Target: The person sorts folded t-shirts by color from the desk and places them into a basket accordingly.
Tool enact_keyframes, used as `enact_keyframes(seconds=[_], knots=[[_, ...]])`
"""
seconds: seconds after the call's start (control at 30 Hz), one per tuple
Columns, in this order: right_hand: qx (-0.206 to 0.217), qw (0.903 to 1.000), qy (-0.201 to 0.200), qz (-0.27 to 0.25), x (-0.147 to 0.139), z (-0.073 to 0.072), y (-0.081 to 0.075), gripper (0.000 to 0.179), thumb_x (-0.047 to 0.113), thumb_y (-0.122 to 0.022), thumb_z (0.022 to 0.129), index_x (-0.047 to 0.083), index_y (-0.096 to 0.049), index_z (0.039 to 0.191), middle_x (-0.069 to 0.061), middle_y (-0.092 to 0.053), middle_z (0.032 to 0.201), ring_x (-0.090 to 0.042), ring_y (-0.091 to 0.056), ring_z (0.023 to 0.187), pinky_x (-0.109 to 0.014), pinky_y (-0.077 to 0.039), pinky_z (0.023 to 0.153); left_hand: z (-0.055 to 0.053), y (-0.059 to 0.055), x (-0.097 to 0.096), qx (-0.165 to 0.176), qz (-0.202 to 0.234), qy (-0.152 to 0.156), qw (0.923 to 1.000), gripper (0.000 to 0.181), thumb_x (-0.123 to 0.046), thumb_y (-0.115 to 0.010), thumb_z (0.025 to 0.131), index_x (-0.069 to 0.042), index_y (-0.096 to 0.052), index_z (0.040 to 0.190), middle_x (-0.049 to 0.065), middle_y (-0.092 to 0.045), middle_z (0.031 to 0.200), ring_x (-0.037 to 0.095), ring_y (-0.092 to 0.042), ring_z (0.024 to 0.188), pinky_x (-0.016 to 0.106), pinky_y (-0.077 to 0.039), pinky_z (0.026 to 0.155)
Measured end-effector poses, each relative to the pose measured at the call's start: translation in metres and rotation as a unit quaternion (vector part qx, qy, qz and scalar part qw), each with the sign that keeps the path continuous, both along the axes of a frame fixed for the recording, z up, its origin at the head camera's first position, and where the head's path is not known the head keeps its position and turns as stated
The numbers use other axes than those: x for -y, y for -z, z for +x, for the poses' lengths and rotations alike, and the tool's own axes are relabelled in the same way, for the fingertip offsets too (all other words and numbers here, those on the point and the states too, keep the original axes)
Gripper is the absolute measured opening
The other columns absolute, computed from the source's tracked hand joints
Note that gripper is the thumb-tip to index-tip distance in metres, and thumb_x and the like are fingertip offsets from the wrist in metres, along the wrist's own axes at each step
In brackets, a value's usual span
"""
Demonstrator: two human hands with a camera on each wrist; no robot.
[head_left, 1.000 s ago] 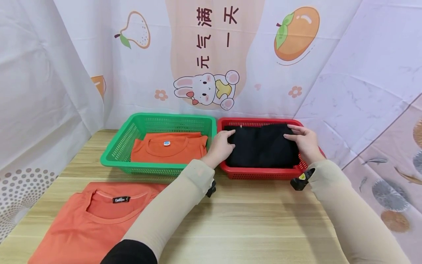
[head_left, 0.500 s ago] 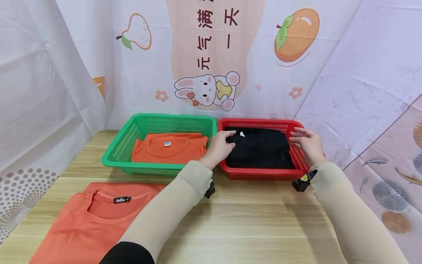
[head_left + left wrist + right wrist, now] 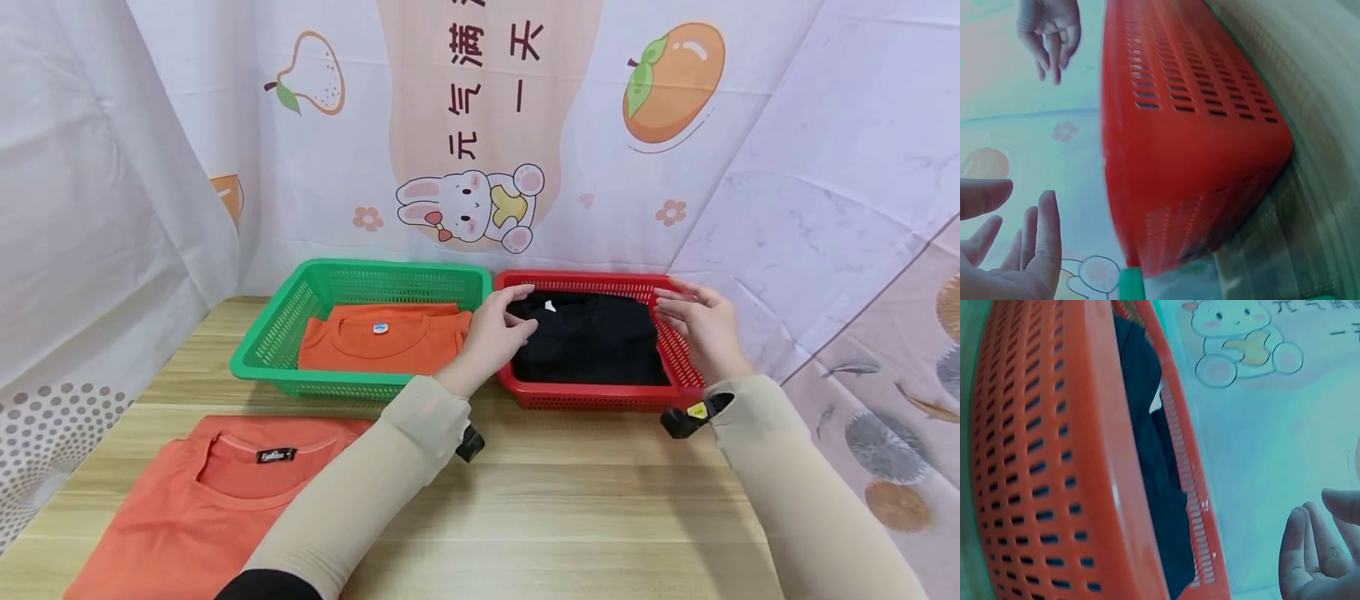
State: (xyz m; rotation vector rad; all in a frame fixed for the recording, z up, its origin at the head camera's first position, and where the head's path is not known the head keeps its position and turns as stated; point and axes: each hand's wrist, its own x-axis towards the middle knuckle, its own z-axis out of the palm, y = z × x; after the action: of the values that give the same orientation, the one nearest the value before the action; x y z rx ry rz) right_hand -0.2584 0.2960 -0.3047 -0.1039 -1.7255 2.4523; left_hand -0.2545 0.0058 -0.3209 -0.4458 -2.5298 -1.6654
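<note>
A folded black shirt with a small white tag lies inside the red basket. My left hand hovers at the basket's left end, thumb and fingers parted around nothing. At the right end my right hand hangs over the rim, its fingers loosely bent and holding nothing. The left wrist view shows the left hand beside the red wall, with the right hand farther off. In the right wrist view the black shirt shows past the near rim, the right hand apart from it.
To the left, a green basket holds a folded orange shirt and adjoins the red one. A folded coral shirt lies on the wooden table at the front left, partly behind my left sleeve. A printed curtain hangs behind.
The black shirt was let go by both hands and settled flat in the red basket, its white tag now showing. My right hand moved off to the right; my left drew slightly back.
</note>
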Motion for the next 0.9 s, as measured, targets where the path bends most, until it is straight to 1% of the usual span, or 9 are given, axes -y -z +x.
enact_keyframes(seconds=[0.1,0.17,0.33,0.4,0.53,0.67,0.77,0.9], knots=[[-0.01,0.9997,-0.009,-0.022,0.004,0.004,0.0,0.028,-0.011,-0.06,0.091,0.008,-0.067,0.111,-0.001,-0.077,0.088,-0.011,-0.073,0.076,-0.023,-0.059,0.072,0.01,-0.001,0.004,-0.008,0.021,0.014,0.9997,0.05,-0.008,-0.066,0.094,-0.014,-0.054,0.141,0.011,-0.051,0.14,0.021,-0.068,0.089,0.027,-0.058,0.072],[-0.016,0.9992,-0.014,-0.034,0.007,0.007,0.002,0.026,-0.01,-0.06,0.091,0.009,-0.068,0.107,-0.002,-0.077,0.088,-0.012,-0.074,0.076,-0.023,-0.059,0.072,0.017,-0.001,0.007,-0.014,0.027,0.02,0.9993,0.049,-0.009,-0.066,0.094,-0.013,-0.053,0.141,0.011,-0.05,0.14,0.021,-0.068,0.092,0.027,-0.058,0.071],[-0.011,0.9993,-0.012,-0.032,0.012,0.016,0.006,0.022,-0.003,-0.062,0.093,0.014,-0.071,0.103,0.0,-0.077,0.09,-0.011,-0.073,0.075,-0.022,-0.059,0.072,0.034,-0.001,0.013,-0.028,0.043,0.027,0.9983,0.048,-0.01,-0.065,0.094,-0.013,-0.053,0.141,0.011,-0.05,0.14,0.023,-0.065,0.099,0.026,-0.058,0.072],[-0.011,0.9992,-0.014,-0.035,0.014,0.019,0.009,0.022,-0.002,-0.062,0.093,0.016,-0.071,0.103,0.001,-0.077,0.091,-0.012,-0.073,0.075,-0.022,-0.059,0.074,0.04,0.0,0.015,-0.029,0.053,0.03,0.9977,0.048,-0.01,-0.065,0.095,-0.014,-0.054,0.141,0.01,-0.051,0.14,0.023,-0.065,0.1,0.026,-0.057,0.07],[-0.019,0.9983,-0.021,-0.052,0.019,0.027,0.016,0.021,-0.001,-0.062,0.094,0.015,-0.071,0.105,0.0,-0.077,0.093,-0.013,-0.073,0.076,-0.022,-0.059,0.075,0.053,0.005,0.021,-0.025,0.072,0.031,0.9966,0.047,-0.011,-0.066,0.094,-0.015,-0.055,0.139,0.008,-0.054,0.138,0.022,-0.064,0.096,0.026,-0.054,0.067],[-0.03,0.9969,-0.028,-0.067,0.024,0.036,0.025,0.022,-0.001,-0.06,0.095,0.014,-0.072,0.105,-0.001,-0.077,0.095,-0.015,-0.073,0.077,-0.023,-0.059,0.077,0.063,0.013,0.027,-0.014,0.094,0.023,0.9952,0.046,-0.009,-0.067,0.093,-0.014,-0.057,0.138,0.007,-0.057,0.133,0.021,-0.062,0.094,0.026,-0.053,0.068],[-0.033,0.9971,-0.029,-0.062,0.03,0.041,0.032,0.024,-0.001,-0.058,0.096,0.016,-0.074,0.104,0.0,-0.078,0.095,-0.014,-0.073,0.078,-0.023,-0.058,0.078,0.07,0.02,0.031,0.0,0.112,0.017,0.9936,0.045,-0.008,-0.067,0.092,-0.013,-0.058,0.136,0.011,-0.06,0.125,0.019,-0.064,0.088,0.027,-0.054,0.066],[-0.04,0.9978,-0.026,-0.047,0.037,0.049,0.038,0.027,0.0,-0.057,0.097,0.018,-0.075,0.104,0.001,-0.078,0.096,-0.013,-0.073,0.079,-0.023,-0.058,0.079,0.078,0.028,0.036,0.019,0.13,0.014,0.9912,0.042,-0.006,-0.068,0.092,-0.011,-0.06,0.133,0.018,-0.064,0.106,0.02,-0.067,0.075,0.029,-0.056,0.066]])
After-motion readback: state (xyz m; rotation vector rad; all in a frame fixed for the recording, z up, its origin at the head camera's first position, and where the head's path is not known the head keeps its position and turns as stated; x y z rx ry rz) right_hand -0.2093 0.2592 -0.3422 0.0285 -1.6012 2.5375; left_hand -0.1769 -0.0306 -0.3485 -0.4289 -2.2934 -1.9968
